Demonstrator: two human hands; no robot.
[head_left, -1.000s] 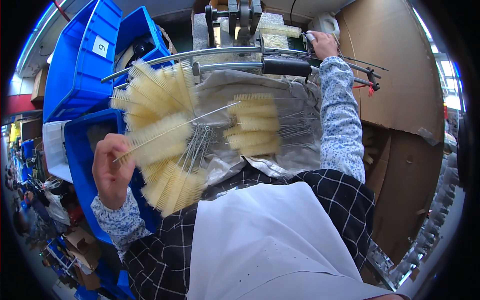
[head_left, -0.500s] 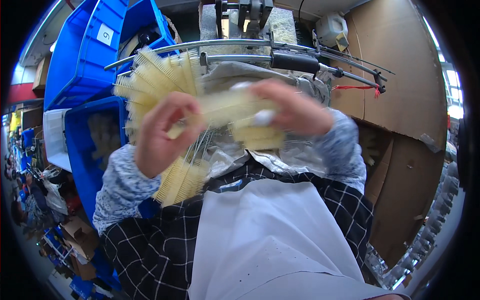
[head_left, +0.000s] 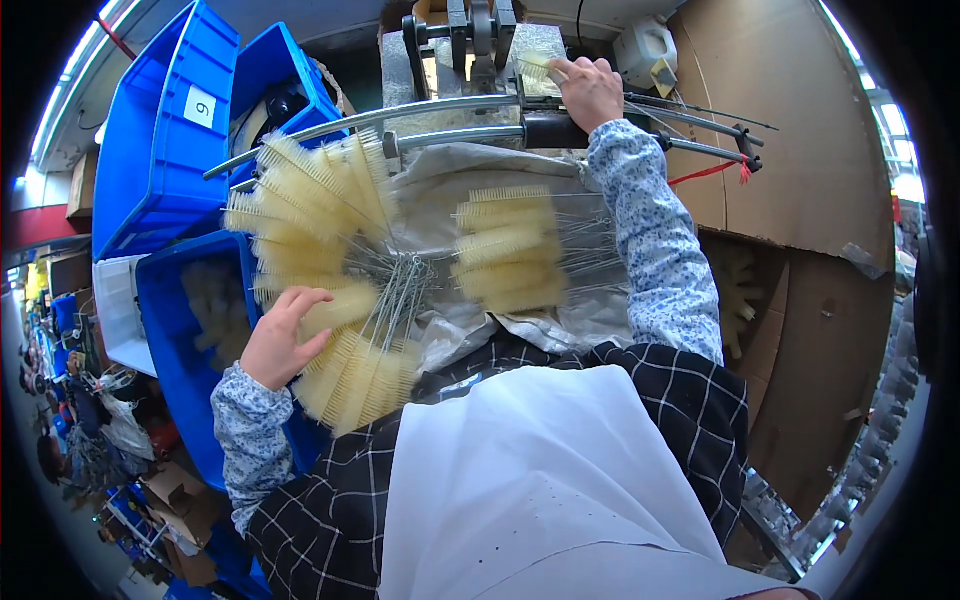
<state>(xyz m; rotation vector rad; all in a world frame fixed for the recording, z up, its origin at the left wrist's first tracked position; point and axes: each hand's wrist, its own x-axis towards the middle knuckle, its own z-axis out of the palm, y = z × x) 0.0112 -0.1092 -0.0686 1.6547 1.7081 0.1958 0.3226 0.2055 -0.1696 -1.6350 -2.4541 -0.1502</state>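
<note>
Head view: our left hand (head_left: pixel 283 338) rests open on the fanned brush bundle (head_left: pixel 320 270) on the bench, right hand (head_left: pixel 590 90) pinches one brush (head_left: pixel 535 68) at the machine (head_left: pixel 470 40); light, springy bristles, so we'd grip wire stems.

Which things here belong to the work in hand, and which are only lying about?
In use:
- left hand on the fanned brushes
- right hand holding one brush at the machine
- lined-up brushes

Lying about:
- blue bins
- white jug
- cardboard
</note>
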